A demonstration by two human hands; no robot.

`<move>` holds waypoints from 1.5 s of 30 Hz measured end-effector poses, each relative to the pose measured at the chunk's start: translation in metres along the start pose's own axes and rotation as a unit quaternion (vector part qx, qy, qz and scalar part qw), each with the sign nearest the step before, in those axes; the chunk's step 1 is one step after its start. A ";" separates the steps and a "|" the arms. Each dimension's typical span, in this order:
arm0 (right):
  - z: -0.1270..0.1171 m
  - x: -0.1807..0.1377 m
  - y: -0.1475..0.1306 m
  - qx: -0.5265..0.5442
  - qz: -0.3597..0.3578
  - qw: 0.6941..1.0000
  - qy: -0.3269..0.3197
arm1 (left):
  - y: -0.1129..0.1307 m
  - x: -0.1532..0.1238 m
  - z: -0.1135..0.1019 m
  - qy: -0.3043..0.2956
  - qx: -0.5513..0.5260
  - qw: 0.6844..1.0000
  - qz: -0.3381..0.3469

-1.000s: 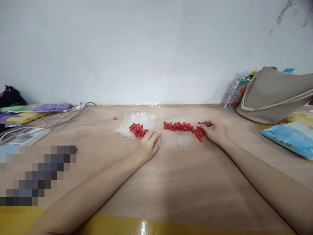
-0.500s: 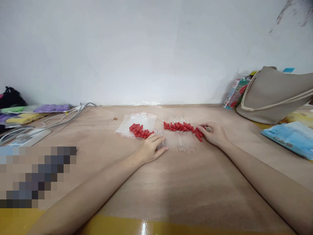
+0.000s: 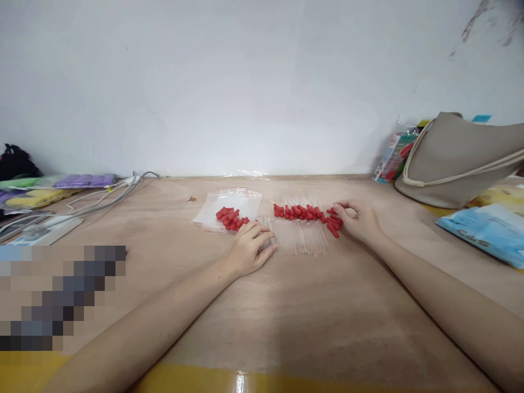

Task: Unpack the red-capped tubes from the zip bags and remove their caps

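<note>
Clear thin tubes [image 3: 305, 239], which look like droppers, lie side by side on the table, with a row of red rubber bulbs [image 3: 301, 212] along their far ends. My left hand [image 3: 251, 245] rests over the left end of the tubes, fingers bent loosely and thumb apart. Just beyond it, more red bulbs [image 3: 230, 218] lie over a stack of clear plastic bags [image 3: 207, 210]. At the right end of the row, my right hand [image 3: 360, 221] has its thumb and fingertips drawn together at a red bulb [image 3: 332, 210]. Its other fingers are curled and partly hidden.
At the right stand a grey drawstring bag [image 3: 458, 158] and a clear printed package [image 3: 395, 155], with a blue tissue pack [image 3: 483, 232] nearer. Cables and a white power strip [image 3: 57, 229] lie at left, near purple and yellow packets [image 3: 82, 180]. A white wall [image 3: 245, 98] closes the back.
My right fingertips have shifted slightly right, and more red bulbs show beside them. My left hand has slid a little to the left over the tubes.
</note>
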State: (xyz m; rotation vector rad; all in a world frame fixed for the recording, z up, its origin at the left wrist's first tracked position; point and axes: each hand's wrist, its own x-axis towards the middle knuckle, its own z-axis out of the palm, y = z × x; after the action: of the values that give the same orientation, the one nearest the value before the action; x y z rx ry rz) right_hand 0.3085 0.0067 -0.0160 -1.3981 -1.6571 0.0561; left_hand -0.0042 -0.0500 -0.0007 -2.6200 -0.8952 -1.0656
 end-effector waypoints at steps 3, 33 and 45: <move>-0.001 0.008 -0.010 0.010 0.016 1.000 -0.009 | 0.000 0.000 -0.001 -0.001 0.006 1.000 -0.002; 0.003 -0.063 -0.095 0.109 -0.218 0.967 -0.074 | 0.007 0.001 -0.006 0.031 0.141 0.987 0.075; 0.021 -0.062 -0.100 -0.026 -0.292 0.955 -0.050 | 0.007 0.001 -0.001 0.018 0.126 0.988 0.093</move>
State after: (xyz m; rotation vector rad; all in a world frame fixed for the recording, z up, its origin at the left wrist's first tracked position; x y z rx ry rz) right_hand 0.2143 -0.0673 -0.0088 -0.9022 -2.1092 -0.2621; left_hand 0.0000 -0.0557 0.0015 -2.4123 -0.7091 -0.8864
